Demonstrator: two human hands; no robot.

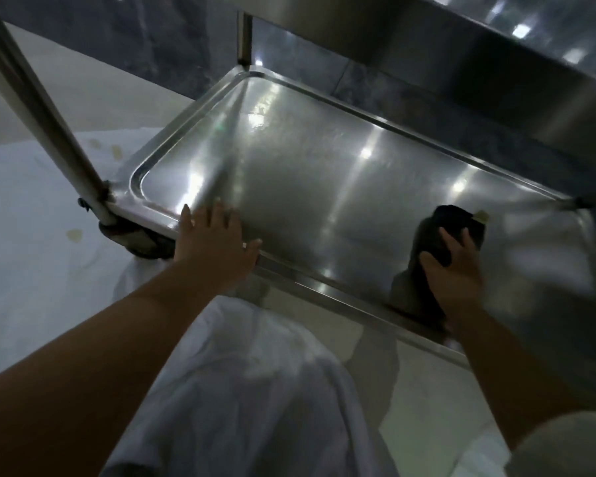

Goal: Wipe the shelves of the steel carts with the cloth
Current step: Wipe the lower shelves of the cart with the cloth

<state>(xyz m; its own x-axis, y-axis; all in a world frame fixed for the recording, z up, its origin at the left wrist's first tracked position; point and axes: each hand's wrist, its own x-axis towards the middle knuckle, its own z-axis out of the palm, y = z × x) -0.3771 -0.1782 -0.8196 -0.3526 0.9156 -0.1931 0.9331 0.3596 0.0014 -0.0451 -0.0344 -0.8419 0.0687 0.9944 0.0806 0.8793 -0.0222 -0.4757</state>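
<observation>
The lower shelf [307,173] of a steel cart fills the middle of the head view, shiny, with a raised rim. My left hand [214,239] rests flat on its near left rim, fingers spread. At the near right of the shelf my right hand [453,266] presses on a dark cloth [451,225], fingers curled over it. The cloth bunches up ahead of my fingers and its reflection shows in the steel. That side of the picture is blurred.
An upper shelf [496,56] overhangs at the top right. A slanted steel post [38,108] stands at the left, with a caster wheel [141,242] below it. White sheeting [31,235] with a few stains covers the floor. My white garment [255,390] hangs below.
</observation>
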